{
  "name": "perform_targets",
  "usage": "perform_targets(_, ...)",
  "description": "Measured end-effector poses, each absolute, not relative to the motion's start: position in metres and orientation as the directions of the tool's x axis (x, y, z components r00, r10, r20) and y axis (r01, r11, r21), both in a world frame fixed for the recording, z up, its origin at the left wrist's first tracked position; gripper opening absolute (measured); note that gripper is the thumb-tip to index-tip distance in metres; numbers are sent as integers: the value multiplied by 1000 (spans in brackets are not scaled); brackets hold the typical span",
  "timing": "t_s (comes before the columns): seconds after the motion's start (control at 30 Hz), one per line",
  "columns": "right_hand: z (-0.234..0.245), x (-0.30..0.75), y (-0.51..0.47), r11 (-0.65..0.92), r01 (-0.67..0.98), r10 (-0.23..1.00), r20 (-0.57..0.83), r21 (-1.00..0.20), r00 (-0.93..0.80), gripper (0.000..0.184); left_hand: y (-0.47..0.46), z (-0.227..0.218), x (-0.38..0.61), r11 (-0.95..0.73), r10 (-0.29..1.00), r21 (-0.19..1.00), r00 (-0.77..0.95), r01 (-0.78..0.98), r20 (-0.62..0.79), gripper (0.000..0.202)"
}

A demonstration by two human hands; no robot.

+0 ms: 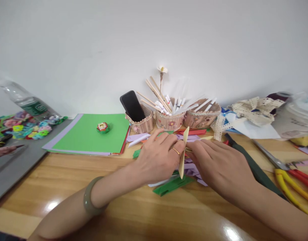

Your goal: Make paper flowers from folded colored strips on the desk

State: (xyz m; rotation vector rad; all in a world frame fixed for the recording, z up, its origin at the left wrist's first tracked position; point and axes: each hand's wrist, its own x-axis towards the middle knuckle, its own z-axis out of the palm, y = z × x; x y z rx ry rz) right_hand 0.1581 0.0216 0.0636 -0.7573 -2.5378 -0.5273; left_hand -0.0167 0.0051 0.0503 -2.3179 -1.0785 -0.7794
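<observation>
My left hand (pixel 160 155), with a ring on one finger and a bangle on the wrist, is closed at a pale yellow, pointed paper piece (pixel 182 164). The piece is turned nearly edge-on and stands between my two hands. My right hand (pixel 220 164) is closed from the other side, pinching a thin yellowish stem (pixel 188 150) that meets the paper; its fingertips are mostly hidden. Below and behind the hands lie purple paper strips (pixel 191 169) and a folded green paper strip (pixel 172 185).
On the left, a small paper flower (pixel 103 127) sits on green paper sheets (pixel 78 140). Along the wall stand decorated baskets (pixel 141 125) with a phone (pixel 132 105), sticks and pens. To the right are lace ribbon (pixel 254 107), scissors (pixel 271 159) and a plastic cup (pixel 299 113).
</observation>
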Motion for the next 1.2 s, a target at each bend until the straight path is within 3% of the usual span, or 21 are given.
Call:
perform_targets(0.13,67,161,25,812,540,347,559,223,-753,22,8,55,-20,-615,472,-208,567,761,675,11)
perform_targets(0.33,71,163,28,888,443,294,591,121,-751,19,9,64,-26,-685,388,-245,628,686,675,10)
perform_targets(0.53,75,164,24,917,390,250,635,88,-731,16,5,65,-26,-733,367,-172,595,658,715,11)
perform_targets(0.77,71,166,22,921,361,173,677,146,-715,15,1,62,-22,-783,350,-75,537,618,767,17)
perform_targets(0.9,71,163,28,901,408,229,635,149,-738,14,4,64,-23,-750,409,-70,545,657,732,17)
perform_targets(1.03,74,162,33,870,483,345,579,97,-739,26,11,65,-29,-720,425,-157,608,676,670,11)
perform_targets(1.2,72,169,38,873,478,355,542,100,-762,31,19,64,-38,-729,416,-202,659,654,627,14)
